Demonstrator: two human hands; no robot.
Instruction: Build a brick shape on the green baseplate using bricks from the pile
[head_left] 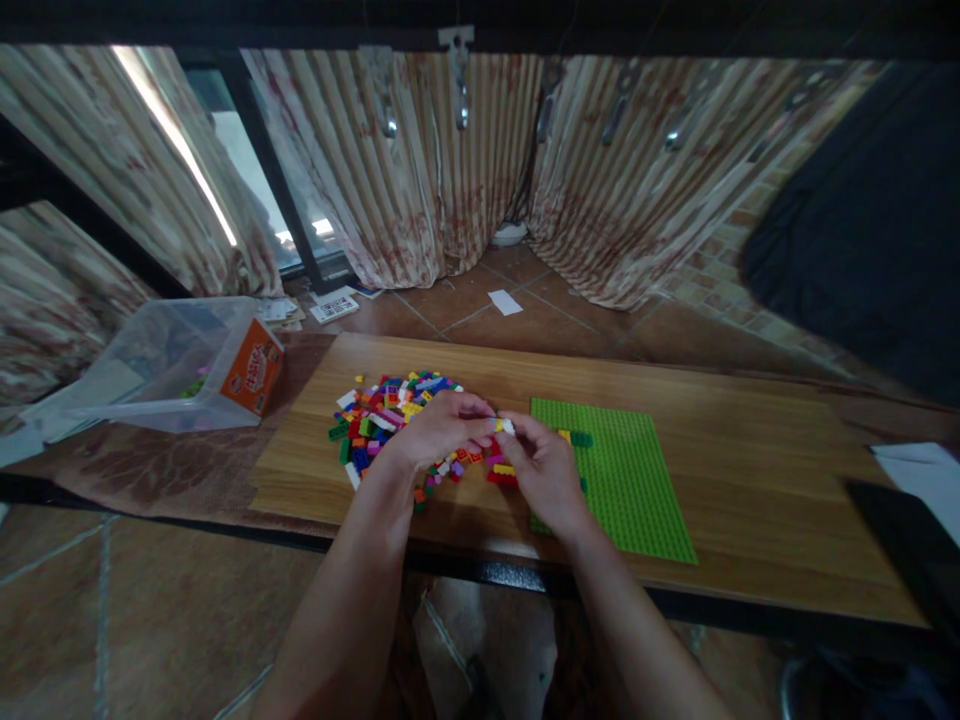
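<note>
Evidently held: small white-and-yellow plastic piece (505, 426) between both hands

Position of the piece: raised above the wooden counter (757, 470), at the meeting fingertips of the two hands. Whether it is one brick or two joined cannot be told at this size.

Pose: the left hand (444, 428) comes in over the near side of the brick pile, fingers curled, thumb and fingertips pinching the piece from its left side. The right hand (546, 465) pinches the other side, thumb and forefinger closed on it, its back over the left edge of the baseplate. Both forearms reach forward from the near edge, angled toward each other.

Surroundings: a loose heap of multicoloured plastic toy bricks (382, 420) spreads left of and behind the left hand. A bright green studded square baseplate (634, 480) lies at the right; a dark green brick (582, 439) sits at its left part. Red and yellow bricks (502, 470) lie just beside the right hand, partly covered by it. A translucent plastic bin (150, 340) with an orange label (253, 365) stands left of the counter.

Obstruction: the right hand and wrist hide part of the baseplate; the left hand covers part of the heap.
</note>
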